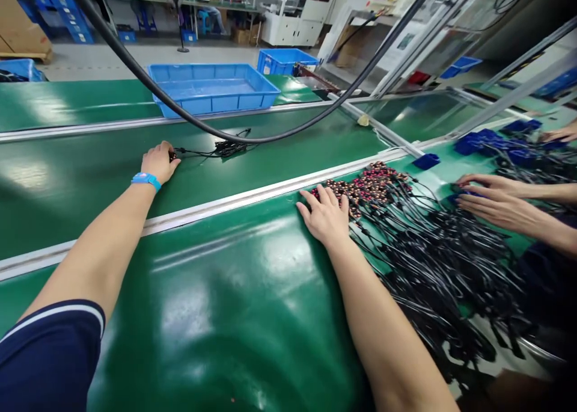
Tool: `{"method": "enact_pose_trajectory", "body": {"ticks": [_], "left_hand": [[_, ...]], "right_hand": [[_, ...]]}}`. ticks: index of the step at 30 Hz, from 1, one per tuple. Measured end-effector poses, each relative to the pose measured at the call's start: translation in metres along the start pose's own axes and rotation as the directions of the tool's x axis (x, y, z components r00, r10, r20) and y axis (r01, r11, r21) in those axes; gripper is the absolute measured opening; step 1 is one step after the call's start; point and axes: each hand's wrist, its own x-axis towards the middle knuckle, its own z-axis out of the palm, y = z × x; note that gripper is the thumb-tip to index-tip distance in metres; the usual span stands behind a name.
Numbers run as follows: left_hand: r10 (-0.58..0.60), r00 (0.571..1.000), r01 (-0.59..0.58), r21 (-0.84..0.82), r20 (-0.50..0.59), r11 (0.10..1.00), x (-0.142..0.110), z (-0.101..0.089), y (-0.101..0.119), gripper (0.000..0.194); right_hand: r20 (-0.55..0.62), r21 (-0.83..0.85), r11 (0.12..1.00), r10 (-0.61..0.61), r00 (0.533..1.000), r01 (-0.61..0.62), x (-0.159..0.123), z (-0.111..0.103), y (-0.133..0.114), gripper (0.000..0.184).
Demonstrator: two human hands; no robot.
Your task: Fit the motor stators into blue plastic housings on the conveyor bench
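My left hand [158, 163], with a blue band at the wrist, is closed around the end of a black cable. The cable's tied bundle [232, 148] lies to the right of the hand on the green belt [85, 171]. My right hand [328, 215] lies with fingers spread at the left edge of a big pile of black cables [433, 255]. Its fingertips touch the copper and pink connector ends [376, 186] of that pile. I cannot make out anything held in the right hand; its palm is hidden.
A co-worker's hands [500, 201] work at the right of the pile, near several dark blue pieces [489, 142]. Across the belt stands a blue tray [211, 104]. A thick black hose [274, 139] hangs across my view. A metal rail [234, 201] divides belt and worktop.
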Motion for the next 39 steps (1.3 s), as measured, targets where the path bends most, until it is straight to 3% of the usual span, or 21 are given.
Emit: {"method": "enact_pose_trajectory", "body": {"ticks": [5,11,16,20,25,29,32,35,39], "left_hand": [[0.082,0.995,-0.082,0.004,0.057,0.997,0.015,-0.001,-0.011,0.051],[0.229,0.95,-0.233,-0.009,0.21,0.973,0.035,-0.009,-0.013,0.039],[0.293,0.899,-0.299,-0.031,0.327,0.954,0.018,-0.027,-0.01,0.043],[0.356,0.85,-0.353,-0.082,0.388,0.932,-0.044,-0.062,-0.023,0.045],[0.31,0.9,-0.305,-0.064,0.308,0.95,-0.171,-0.109,-0.039,0.047],[0.231,0.936,-0.213,-0.093,0.265,0.973,-0.272,-0.122,-0.039,0.043],[0.145,0.942,-0.129,-0.07,0.303,0.989,-0.322,-0.121,-0.041,0.035],[0.102,0.939,-0.11,0.004,0.328,0.994,-0.348,-0.122,-0.049,0.029],[0.133,0.929,-0.158,0.046,0.345,0.986,-0.354,-0.129,-0.057,0.031]], "right_hand": [[-0.162,-0.05,0.997,-0.062,0.985,0.055,-0.005,-0.002,-0.005,0.052],[-0.195,-0.038,0.986,-0.165,0.967,0.161,-0.003,-0.004,-0.007,0.046],[-0.207,0.046,0.977,-0.196,0.959,0.209,-0.007,-0.009,-0.012,0.046],[-0.213,0.145,0.943,-0.266,0.94,0.299,-0.001,-0.02,-0.04,0.044],[-0.149,0.209,0.857,-0.448,0.882,0.471,0.04,-0.034,-0.12,0.047],[-0.11,0.182,0.748,-0.629,0.77,0.638,0.083,-0.041,-0.208,0.058],[-0.035,0.174,0.629,-0.765,0.643,0.757,0.103,-0.045,-0.259,0.055],[0.012,0.172,0.559,-0.825,0.565,0.812,0.112,-0.048,-0.274,0.041],[0.045,0.137,0.571,-0.82,0.571,0.809,0.107,-0.055,-0.237,0.03]]}}
